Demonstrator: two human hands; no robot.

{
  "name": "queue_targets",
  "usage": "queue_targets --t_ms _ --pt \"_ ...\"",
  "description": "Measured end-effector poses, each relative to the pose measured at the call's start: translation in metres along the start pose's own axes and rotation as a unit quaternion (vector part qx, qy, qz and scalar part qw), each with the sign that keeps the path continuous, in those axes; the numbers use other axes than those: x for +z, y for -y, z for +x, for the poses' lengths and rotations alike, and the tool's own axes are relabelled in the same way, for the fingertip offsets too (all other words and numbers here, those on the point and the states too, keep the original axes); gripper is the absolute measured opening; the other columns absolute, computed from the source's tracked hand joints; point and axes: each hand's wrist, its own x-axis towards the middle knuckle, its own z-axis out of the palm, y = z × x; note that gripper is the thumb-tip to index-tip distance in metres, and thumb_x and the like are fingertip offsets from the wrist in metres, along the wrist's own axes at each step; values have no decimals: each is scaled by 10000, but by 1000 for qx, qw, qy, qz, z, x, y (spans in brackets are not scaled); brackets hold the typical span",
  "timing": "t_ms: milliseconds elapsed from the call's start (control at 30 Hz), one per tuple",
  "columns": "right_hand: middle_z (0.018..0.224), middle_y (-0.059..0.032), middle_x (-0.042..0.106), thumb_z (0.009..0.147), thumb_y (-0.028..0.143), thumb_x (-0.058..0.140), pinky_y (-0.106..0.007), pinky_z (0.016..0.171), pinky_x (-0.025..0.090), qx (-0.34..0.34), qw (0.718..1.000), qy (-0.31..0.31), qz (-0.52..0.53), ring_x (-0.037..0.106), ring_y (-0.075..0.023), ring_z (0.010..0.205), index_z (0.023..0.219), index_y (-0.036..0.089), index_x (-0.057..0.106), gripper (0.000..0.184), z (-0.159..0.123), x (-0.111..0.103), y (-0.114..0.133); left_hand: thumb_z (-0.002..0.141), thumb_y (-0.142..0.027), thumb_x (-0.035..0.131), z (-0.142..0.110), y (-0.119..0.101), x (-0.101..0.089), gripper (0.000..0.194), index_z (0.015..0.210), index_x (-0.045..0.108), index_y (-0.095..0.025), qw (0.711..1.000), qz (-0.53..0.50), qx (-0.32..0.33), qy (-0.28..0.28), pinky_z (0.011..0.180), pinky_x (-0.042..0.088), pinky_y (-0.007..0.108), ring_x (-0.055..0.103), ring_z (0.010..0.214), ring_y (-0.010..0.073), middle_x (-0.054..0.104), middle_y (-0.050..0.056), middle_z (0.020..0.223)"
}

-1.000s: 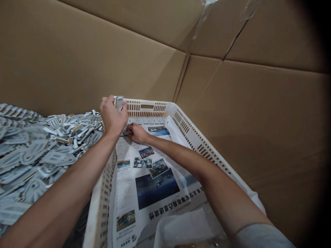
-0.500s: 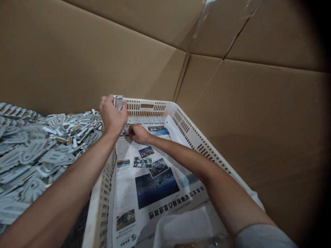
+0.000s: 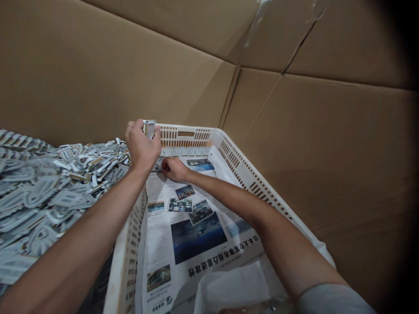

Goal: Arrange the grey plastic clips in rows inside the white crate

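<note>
My left hand, raised over the far left corner of a white plastic basket, is closed around small flat light-grey pieces with pale edges. Low inside the basket, my right hand has its fingers bent together at a small grey piece on the newspaper lining. Those fingertips are partly hidden, so whether they grip the piece or only touch it is unclear. Behind that hand, a row of similar grey pieces lies along the basket's far wall.
Left of the basket is a large heap of loose grey pieces. Tall cardboard walls enclose the far and right sides. A white tray with a pale sheet sits at the basket's near end.
Both hands stay almost in place. My right hand has shifted very slightly left beside the small grey piece; my left hand still holds its pieces.
</note>
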Motion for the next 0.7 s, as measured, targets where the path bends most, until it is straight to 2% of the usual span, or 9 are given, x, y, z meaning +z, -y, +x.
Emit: queue_targets --t_ms 133,267,367,500,700 --pt "919 -50 616 840 120 666 -272 868 441 -6 1000 -11 -13 561 -202 900 955 147 670 118 -2 0 2 889 -360 653 0 0 1 230 825 464 -245 1000 -6 -11 4 1012 504 542 643 1094 364 641 134 993" --pt "1008 -73 565 855 312 772 -309 921 447 -3 999 -50 -14 532 -239 1003 1025 154 669 254 -4 1 8 892 -374 636 0 -1 0 229 828 463 -239 1000 -10 -11 0 1019 493 552 637 1089 368 637 133 986" --pt "1011 -63 549 868 390 800 -303 899 444 5 999 -46 -4 521 -228 997 1027 165 662 308 -4 3 13 889 -380 628 0 -2 -1 212 847 480 -235 1000 -19 -22 8 1058 471 559 628 1119 366 635 130 1006" --pt "954 -40 552 891 411 784 -286 830 428 16 999 -49 -1 523 -208 938 986 172 644 293 2 10 13 889 -377 638 0 0 -1 205 857 491 -237 999 -26 -26 11 1081 460 564 618 1152 371 632 137 1030" --pt "860 -22 549 908 329 780 -264 772 410 15 999 -41 8 518 -182 853 925 150 632 233 10 13 10 885 -358 660 1 0 -1 203 859 508 -227 999 -26 -26 11 1084 468 558 625 1144 362 632 127 1011"
